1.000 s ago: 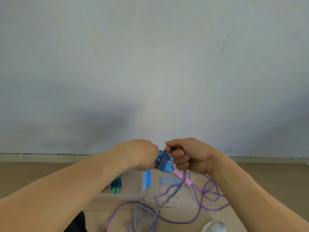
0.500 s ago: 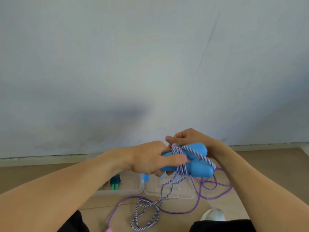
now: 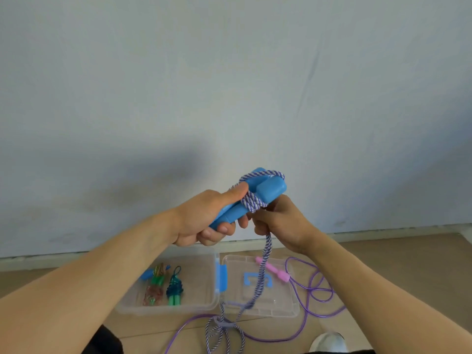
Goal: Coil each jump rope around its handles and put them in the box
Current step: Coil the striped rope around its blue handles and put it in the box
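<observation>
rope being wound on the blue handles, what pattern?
Purple-and-white striped braid, clearest in the head view.

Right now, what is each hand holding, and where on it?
The left hand grips the paired blue handles around their lower half. The right hand holds the striped rope just below the wraps.
</observation>
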